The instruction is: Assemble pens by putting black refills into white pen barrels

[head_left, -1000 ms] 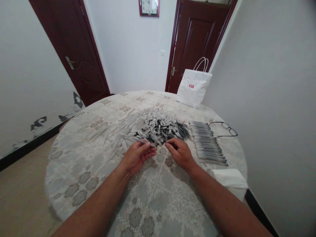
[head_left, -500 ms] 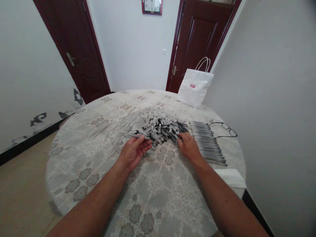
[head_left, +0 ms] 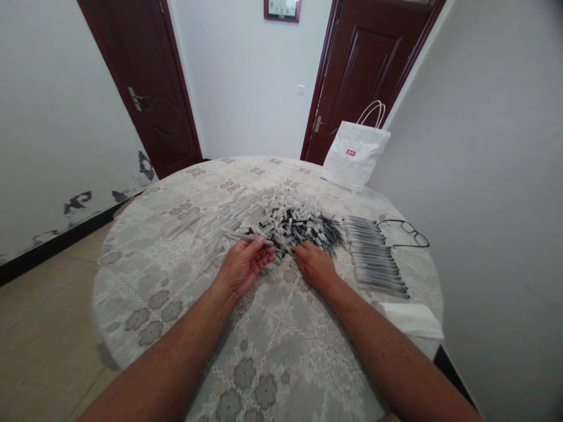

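Note:
My left hand [head_left: 247, 262] is closed on a pale, translucent pen barrel [head_left: 241, 235], thumb on top, the barrel pointing left. Close on its right, my right hand [head_left: 315, 264] has its fingers pinched at the front edge of the pile; what they hold, if anything, is too small to make out. In front of both hands spreads a heap of pen parts: clear barrels [head_left: 229, 220] at the left, white and black short pieces [head_left: 285, 220] in the middle, thin dark refills [head_left: 331, 230] at the right. A row of pens [head_left: 376, 255] lies side by side right of the heap.
The round table wears a patterned cloth [head_left: 281, 334]. Black-framed glasses [head_left: 407, 232] lie right of the row of pens. A folded white cloth or paper [head_left: 411, 319] rests near the right edge. A white paper bag [head_left: 354, 155] stands at the back right, close to the wall.
My right hand has moved left along the front of the pile, from the dark refills towards my left hand. The left hand keeps its hold on the barrel. The view has shifted slightly.

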Available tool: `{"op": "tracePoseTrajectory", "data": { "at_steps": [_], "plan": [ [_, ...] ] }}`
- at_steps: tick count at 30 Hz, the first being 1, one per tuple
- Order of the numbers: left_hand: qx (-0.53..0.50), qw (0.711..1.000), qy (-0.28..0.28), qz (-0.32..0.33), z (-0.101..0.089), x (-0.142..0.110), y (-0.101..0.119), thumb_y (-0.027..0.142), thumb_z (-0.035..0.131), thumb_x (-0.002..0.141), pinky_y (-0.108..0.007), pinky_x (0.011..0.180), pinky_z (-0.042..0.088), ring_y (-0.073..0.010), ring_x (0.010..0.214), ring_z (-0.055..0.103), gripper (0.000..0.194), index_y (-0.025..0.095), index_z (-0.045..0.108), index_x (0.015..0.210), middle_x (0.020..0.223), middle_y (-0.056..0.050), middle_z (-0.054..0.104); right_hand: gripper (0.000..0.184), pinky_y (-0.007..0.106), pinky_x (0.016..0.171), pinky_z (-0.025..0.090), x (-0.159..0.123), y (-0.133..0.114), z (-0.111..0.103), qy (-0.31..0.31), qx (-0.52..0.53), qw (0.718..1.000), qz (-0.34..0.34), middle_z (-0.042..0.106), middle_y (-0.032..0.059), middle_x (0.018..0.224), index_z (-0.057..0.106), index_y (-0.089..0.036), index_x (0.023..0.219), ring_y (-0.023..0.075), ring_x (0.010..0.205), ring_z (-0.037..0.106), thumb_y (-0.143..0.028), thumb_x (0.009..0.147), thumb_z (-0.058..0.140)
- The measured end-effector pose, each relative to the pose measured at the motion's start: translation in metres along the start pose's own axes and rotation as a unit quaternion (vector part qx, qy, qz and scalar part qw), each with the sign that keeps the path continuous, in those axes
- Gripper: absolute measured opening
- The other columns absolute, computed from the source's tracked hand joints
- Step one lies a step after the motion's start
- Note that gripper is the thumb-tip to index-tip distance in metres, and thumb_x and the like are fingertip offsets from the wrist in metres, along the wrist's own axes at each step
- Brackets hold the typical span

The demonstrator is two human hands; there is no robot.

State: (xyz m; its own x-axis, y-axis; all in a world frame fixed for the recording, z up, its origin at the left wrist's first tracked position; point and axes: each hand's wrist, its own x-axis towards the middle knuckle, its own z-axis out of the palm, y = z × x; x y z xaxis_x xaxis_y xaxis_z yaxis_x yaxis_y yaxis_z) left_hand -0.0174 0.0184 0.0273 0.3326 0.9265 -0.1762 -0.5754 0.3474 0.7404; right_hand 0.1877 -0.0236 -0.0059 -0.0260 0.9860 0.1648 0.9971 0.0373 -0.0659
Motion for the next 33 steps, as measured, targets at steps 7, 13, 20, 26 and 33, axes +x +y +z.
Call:
{"op": "tracePoseTrajectory", "data": {
  "at_steps": [7, 13, 20, 26, 33],
  "plan": [
    [0.005, 1.000, -0.011, 0.002, -0.002, 0.001, -0.002, 0.019, 0.078, 0.079, -0.031, 0.068, 0.062, -0.0175, 0.074, 0.073, 0.021, 0.015, 0.060, 0.091, 0.082, -0.005, 0.072, 0.022, 0.027, 0.072, 0.043, 0.000, 0.001, -0.001, 0.005, -0.016, 1.000, -0.002, 0.062, 0.0066, 0.107, 0.064, -0.025, 0.110, 0.0187, 0.090, 0.062, -0.033, 0.102, 0.044],
    [0.013, 1.000, -0.020, 0.002, -0.004, 0.001, -0.003, 0.021, 0.078, 0.079, -0.030, 0.070, 0.062, -0.0180, 0.079, 0.073, 0.023, 0.015, 0.061, 0.093, 0.086, -0.005, 0.073, 0.016, 0.028, 0.071, 0.043, -0.003, 0.007, 0.006, 0.007, -0.015, 1.000, -0.002, 0.062, 0.0084, 0.103, 0.061, -0.020, 0.100, 0.0201, 0.087, 0.063, -0.028, 0.100, 0.047],
    [0.018, 0.999, -0.038, -0.001, -0.003, 0.000, -0.008, 0.019, 0.081, 0.076, -0.030, 0.073, 0.061, -0.0198, 0.085, 0.074, 0.028, 0.015, 0.061, 0.095, 0.089, -0.006, 0.074, 0.018, 0.030, 0.083, 0.048, -0.015, -0.005, -0.007, 0.131, 0.284, 0.948, -0.051, 0.067, 0.0073, 0.101, 0.062, -0.019, 0.108, 0.0193, 0.092, 0.064, -0.028, 0.099, 0.049],
    [0.030, 0.998, -0.057, -0.014, 0.002, -0.003, -0.015, 0.019, 0.084, 0.073, -0.033, 0.078, 0.061, -0.0212, 0.088, 0.074, 0.029, 0.014, 0.063, 0.092, 0.092, -0.009, 0.075, 0.022, 0.028, 0.069, 0.052, -0.025, -0.032, -0.012, 0.140, 0.534, 0.834, 0.020, 0.071, 0.0042, 0.092, 0.064, -0.021, 0.105, 0.0171, 0.077, 0.065, -0.039, 0.092, 0.062],
    [0.045, 0.996, -0.077, -0.018, 0.005, -0.006, -0.017, 0.023, 0.084, 0.073, -0.031, 0.079, 0.059, -0.0188, 0.086, 0.073, 0.028, 0.015, 0.064, 0.091, 0.091, -0.008, 0.075, 0.024, 0.027, 0.065, 0.051, -0.022, -0.029, -0.010, 0.136, 0.560, 0.816, 0.049, 0.070, 0.0032, 0.086, 0.066, -0.020, 0.102, 0.0162, 0.072, 0.063, -0.040, 0.089, 0.066]
  ]
}}
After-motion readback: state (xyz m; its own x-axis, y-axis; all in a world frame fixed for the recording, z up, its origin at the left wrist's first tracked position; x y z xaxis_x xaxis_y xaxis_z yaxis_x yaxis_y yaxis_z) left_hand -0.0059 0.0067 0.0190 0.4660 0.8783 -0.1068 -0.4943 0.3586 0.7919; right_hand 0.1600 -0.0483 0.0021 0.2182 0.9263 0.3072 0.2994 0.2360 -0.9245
